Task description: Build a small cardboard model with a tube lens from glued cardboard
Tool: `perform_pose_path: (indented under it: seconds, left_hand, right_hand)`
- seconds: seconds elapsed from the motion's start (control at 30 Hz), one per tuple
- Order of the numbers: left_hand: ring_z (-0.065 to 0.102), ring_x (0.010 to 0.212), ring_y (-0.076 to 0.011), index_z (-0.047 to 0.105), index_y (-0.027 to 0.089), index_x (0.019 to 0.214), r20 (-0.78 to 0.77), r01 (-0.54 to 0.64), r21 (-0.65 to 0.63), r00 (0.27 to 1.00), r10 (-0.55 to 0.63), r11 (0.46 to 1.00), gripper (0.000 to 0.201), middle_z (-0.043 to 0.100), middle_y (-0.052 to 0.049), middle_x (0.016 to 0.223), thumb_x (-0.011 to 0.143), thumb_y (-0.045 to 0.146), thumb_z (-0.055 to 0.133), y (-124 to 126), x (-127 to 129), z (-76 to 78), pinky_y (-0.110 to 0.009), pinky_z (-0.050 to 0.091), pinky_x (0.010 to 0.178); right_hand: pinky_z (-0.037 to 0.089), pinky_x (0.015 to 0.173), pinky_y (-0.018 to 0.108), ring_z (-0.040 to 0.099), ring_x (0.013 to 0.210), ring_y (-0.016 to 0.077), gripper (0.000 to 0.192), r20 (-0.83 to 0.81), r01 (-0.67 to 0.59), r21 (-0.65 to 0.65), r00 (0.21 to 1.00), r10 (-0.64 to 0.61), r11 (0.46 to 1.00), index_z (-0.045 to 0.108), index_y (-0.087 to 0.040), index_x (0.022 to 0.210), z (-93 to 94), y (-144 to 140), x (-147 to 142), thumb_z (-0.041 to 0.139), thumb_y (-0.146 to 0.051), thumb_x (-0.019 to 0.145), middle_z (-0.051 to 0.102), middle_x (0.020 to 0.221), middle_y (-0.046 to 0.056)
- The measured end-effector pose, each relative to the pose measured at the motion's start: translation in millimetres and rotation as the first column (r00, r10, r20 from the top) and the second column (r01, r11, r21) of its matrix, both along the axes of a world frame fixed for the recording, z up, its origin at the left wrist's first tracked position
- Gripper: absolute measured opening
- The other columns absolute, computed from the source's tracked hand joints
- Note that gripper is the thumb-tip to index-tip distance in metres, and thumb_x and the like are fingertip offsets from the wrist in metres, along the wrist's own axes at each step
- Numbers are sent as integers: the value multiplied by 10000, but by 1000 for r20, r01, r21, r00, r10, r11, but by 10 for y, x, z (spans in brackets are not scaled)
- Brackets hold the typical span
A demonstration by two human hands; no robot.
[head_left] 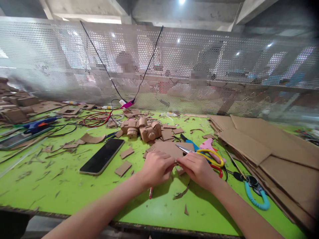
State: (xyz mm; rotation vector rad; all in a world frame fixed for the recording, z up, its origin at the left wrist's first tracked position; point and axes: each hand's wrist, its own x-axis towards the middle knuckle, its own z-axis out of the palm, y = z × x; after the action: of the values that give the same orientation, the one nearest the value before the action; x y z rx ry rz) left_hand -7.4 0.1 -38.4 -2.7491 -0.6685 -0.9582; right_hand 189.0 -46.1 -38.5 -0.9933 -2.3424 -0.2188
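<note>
My left hand (157, 168) and my right hand (197, 167) meet over the green table, fingertips pinched close together. Whatever small piece sits between them is mostly hidden, and I cannot make out what it is. Just beyond the fingers lies a flat cardboard sheet (171, 148). Scissors with yellow and red handles (211, 156) rest beside my right hand, blades pointing left. A pencil (151, 193) pokes out below my left hand. Two small cardboard cameras (151, 132) stand behind the sheet.
A phone (102, 156) lies to the left. Stacked cardboard sheets (279, 156) cover the right side, near a turquoise coil (258, 199). A glue gun (41, 124) and cables (97, 119) are at the left. Behind the table (62, 199) rises a perforated metal screen (99, 66).
</note>
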Motion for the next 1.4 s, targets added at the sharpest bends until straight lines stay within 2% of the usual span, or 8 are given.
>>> perform_pose_path:
  seconds: [0.23,0.5,0.87,1.0,1.13,1.27,1.33,1.4]
  left_hand:
    - [485,496,-125,514,183,638,-32,72,10,997,-72,997,198,565,3,565,827,220,468,30,-9,-20,-278,252,502]
    - [495,568,-131,530,176,691,-53,206,-95,976,-212,974,288,549,-7,617,923,284,398,19,-38,102,-268,315,533]
    - [379,488,-77,403,169,558,476,196,-351,880,-6,915,363,380,47,508,903,272,451,38,-16,78,-209,302,479]
    - [547,534,-95,528,160,795,619,354,-516,784,53,780,201,563,14,637,895,328,480,84,13,0,-202,419,484]
    - [670,669,-140,421,186,883,700,547,-594,713,43,590,177,658,-42,797,891,345,500,102,45,-69,-209,497,506]
    - [689,711,-138,312,216,852,732,637,-566,681,-37,523,198,679,-74,894,915,326,464,90,47,-98,-231,530,560]
    - [690,732,-141,308,218,855,728,661,-560,681,-85,499,183,679,-90,930,925,315,446,88,29,-88,-246,542,579]
    - [686,744,-140,354,204,848,695,638,-546,707,-132,542,150,666,-117,995,923,292,450,103,-3,-57,-255,546,594]
  right_hand:
    - [435,677,302,563,741,176,138,-65,77,30,995,-75,997,618,-177,935,-5,-10,23,482,-192,922,670,798,53]
    - [447,654,308,555,721,183,190,-74,4,-73,997,-9,997,599,-163,945,20,-94,-80,410,-179,936,648,781,69]
    - [438,621,279,625,689,161,193,-112,80,-144,989,-97,986,638,-170,962,-12,-143,-149,473,-260,917,694,784,46]
    - [436,590,264,614,635,150,252,-142,84,-189,984,-112,978,642,-168,977,14,-180,-197,545,-379,879,679,723,28]
    - [436,568,256,594,585,134,297,-204,215,-199,945,-256,956,592,-194,1052,-28,-170,-217,602,-398,837,669,769,12]
    - [422,571,273,582,625,163,201,-331,440,-63,838,-435,896,546,-210,911,-56,-102,-145,632,-362,810,607,738,6]
    - [433,632,297,586,727,193,156,-343,452,22,841,-418,892,542,-220,835,-28,-65,-80,634,-342,810,599,777,27]
    - [431,669,311,578,763,199,117,-323,397,55,875,-360,916,543,-222,779,10,-32,-10,611,-300,835,609,785,32]
